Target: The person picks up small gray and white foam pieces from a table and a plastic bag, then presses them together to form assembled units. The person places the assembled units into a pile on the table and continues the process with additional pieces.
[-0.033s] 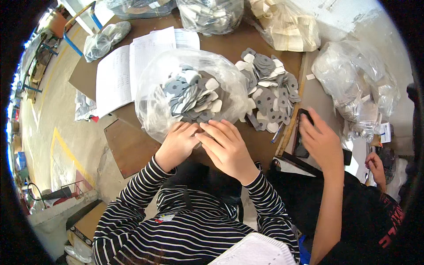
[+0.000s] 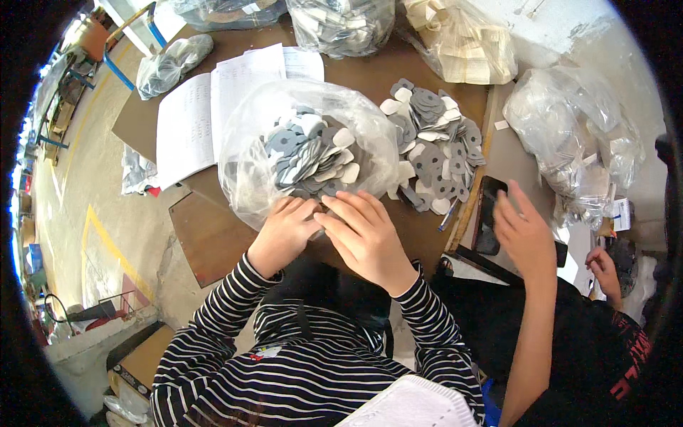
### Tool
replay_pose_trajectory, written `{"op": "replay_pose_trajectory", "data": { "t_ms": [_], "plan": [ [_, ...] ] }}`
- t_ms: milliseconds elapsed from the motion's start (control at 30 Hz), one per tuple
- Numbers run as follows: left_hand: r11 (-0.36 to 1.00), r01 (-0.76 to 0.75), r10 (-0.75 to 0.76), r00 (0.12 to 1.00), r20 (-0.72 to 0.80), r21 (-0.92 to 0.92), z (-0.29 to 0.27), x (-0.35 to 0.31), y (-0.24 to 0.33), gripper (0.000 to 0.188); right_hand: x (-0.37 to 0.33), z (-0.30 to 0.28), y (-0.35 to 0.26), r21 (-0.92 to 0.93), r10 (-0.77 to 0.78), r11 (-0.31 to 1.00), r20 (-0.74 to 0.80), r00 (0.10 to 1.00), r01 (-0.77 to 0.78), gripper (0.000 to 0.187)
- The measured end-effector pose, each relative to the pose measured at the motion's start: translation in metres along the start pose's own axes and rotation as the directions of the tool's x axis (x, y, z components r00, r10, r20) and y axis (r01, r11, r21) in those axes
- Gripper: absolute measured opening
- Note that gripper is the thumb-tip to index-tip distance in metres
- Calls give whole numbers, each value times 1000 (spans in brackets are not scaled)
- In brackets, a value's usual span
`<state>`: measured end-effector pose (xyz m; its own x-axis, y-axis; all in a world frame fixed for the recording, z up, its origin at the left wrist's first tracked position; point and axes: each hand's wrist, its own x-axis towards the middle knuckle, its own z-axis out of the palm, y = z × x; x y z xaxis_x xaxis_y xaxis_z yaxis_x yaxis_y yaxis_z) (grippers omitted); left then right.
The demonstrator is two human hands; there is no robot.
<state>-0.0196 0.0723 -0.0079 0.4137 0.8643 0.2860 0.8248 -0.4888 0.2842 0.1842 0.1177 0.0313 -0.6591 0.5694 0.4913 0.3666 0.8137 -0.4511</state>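
Observation:
A clear plastic bag lies wide on the brown table, holding a heap of flat grey and white pieces, some with a dark round spot. At its near rim my left hand is closed, fingers curled inward. Close against it my right hand bends over with its fingers together. The fingertips of both hands meet by the bag's edge, and whatever they pinch is hidden. More pieces of the same kind are piled loose to the right of the bag.
An open notebook lies behind the bag on the left. Filled plastic bags stand along the far side. At right, a co-worker's hand hovers beside a black phone. A pen lies near the wooden edge strip.
The co-worker's nearer hand has shifted slightly right and down, away from the phone. My own hands stay at the bag's near rim.

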Motion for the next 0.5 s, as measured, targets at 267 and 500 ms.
{"op": "replay_pose_trajectory", "data": {
  "t_ms": [267,500],
  "plan": [
    [991,118,-121,992,-45,-70,-26,-11,-42,38,-7,-6,38,-77,280,943,-337,899,-323,43],
    [942,119,-81,988,129,-314,-80,7,0,58,-34,0,78,-347,479,764,-261,838,-544,55]
  ]
}}
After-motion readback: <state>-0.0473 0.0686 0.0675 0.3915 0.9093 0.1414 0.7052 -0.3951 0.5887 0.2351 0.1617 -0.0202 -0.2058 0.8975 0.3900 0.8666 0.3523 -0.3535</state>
